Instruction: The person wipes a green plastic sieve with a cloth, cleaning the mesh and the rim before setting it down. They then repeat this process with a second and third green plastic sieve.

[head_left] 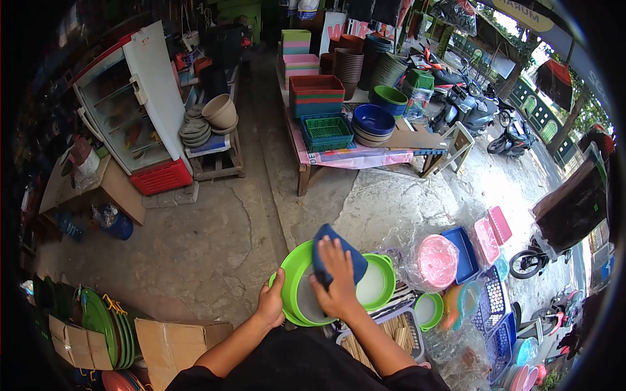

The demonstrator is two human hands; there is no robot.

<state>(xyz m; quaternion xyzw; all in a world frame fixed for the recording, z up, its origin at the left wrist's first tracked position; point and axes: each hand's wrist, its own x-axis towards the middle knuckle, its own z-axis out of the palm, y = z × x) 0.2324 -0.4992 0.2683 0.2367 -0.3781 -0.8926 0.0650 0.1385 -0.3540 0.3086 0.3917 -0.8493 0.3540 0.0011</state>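
My left hand (pixel 270 302) grips the rim of a bright green round sieve (pixel 291 274) with a greyish mesh bottom, tilted in front of my body. My right hand (pixel 339 280) presses a dark blue cloth (pixel 355 262) against the sieve's right side, thumb reaching inside and fingers laid over the cloth. Part of the sieve's rim is hidden behind the cloth and hand. Just right of it sits another green round sieve (pixel 373 284) with a pale bottom. A smaller green sieve (pixel 428 311) lies farther right.
A basket of wooden sticks (pixel 394 331) stands near my right forearm. Plastic-wrapped pink basins (pixel 437 260) and a blue tray (pixel 460 254) are at right. Ahead, a table (pixel 304 176) carries stacked basins. Cardboard (pixel 171 345) and green trays (pixel 103 326) stand at lower left.
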